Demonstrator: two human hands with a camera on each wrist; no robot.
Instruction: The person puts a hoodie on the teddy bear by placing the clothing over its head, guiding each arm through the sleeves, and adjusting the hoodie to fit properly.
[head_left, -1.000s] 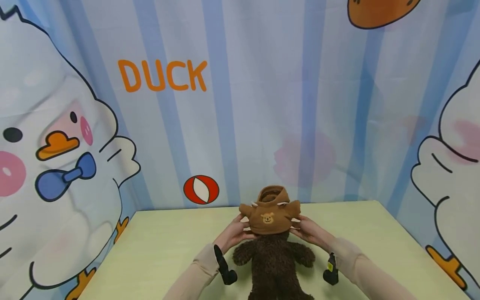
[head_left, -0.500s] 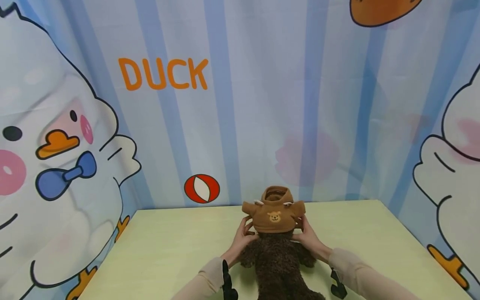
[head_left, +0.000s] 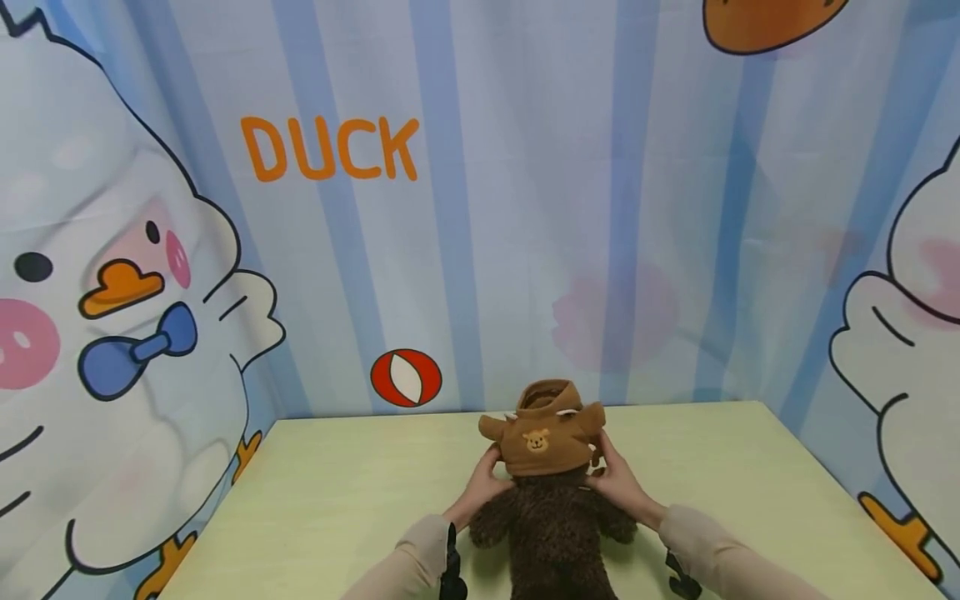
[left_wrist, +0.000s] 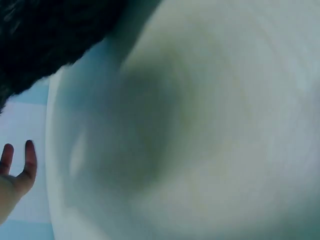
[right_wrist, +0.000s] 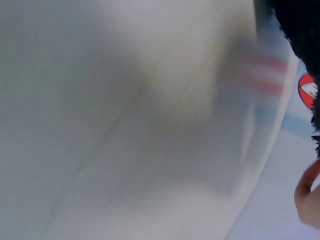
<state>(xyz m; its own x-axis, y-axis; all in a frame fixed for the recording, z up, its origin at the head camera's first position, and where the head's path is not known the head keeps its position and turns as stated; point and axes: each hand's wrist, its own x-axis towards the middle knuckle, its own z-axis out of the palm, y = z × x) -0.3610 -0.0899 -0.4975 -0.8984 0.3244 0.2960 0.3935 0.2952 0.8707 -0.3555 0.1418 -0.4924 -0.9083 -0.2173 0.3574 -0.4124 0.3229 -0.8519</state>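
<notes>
A dark brown plush bear point(head_left: 555, 533) lies on the pale table, its legs toward the person. Over its head sits a small brown hoodie point(head_left: 553, 457) with a bear-face patch, which hides the head. The left hand point(head_left: 478, 492) holds the hoodie's hem on the left side, thumb near the bear's neck. At the opposite side the right hand point(head_left: 624, 485) grips the hem, fingers partly behind the cloth. Dark fur point(left_wrist: 45, 45) fills the upper left corner of the left wrist view. In the right wrist view, curled fingers point(right_wrist: 305, 182) show just below the fur.
The yellowish table point(head_left: 360, 467) reaches back to a striped blue-and-white curtain point(head_left: 525, 208) printed with ducks. A printed red-and-white ball point(head_left: 406, 377) marks the curtain just above the table's far edge. Black straps point(head_left: 452, 567) hang at the wrists.
Both hands have moved closer in and a little lower along the hoodie's sides, now over the bear's upper arms. The hoodie shifted right, then back left; it now sits slightly lower and tilted.
</notes>
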